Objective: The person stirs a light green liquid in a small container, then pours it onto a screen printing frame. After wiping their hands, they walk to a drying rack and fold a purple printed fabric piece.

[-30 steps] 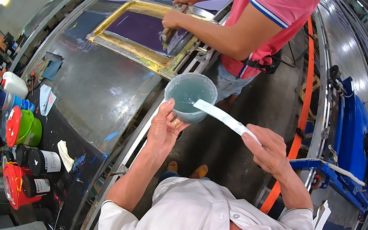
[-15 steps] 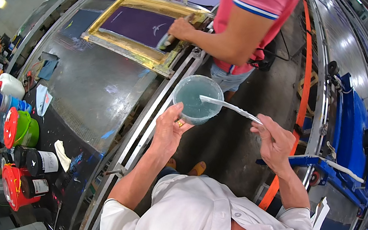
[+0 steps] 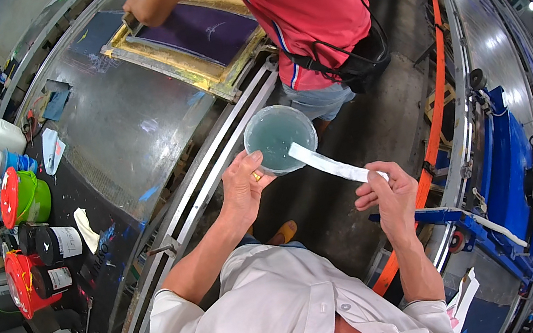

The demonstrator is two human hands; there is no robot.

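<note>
My left hand [image 3: 245, 182] grips a round translucent tub [image 3: 279, 137] by its near left side. Inside lies a greenish-grey, gel-like stuff whose depth I cannot tell. In my right hand [image 3: 391, 196] is a flat white strip [image 3: 330, 164], pinched at its outer end between thumb and fingers. The strip's other end reaches over the tub's near right rim, into its mouth. Ahead, a co-worker in a pink shirt [image 3: 309, 2] leans over a yellow-edged printing screen [image 3: 222, 89], one hand [image 3: 139, 9] on a squeegee [image 3: 132, 23] at its far left.
On the left stand a green bucket with a red lid [image 3: 29, 196], a red bucket [image 3: 25, 284], dark jars [image 3: 57, 242] and a white canister [image 3: 6, 135]. A long metal-edged table [image 3: 134, 143] runs beside me. To the right are an orange rail [image 3: 437, 129] and a blue frame [image 3: 509, 188].
The strip has turned so its broad face shows, and my right hand has shifted slightly. The co-worker has leaned left, and the squeegee hand has moved from the screen's near right to its far left.
</note>
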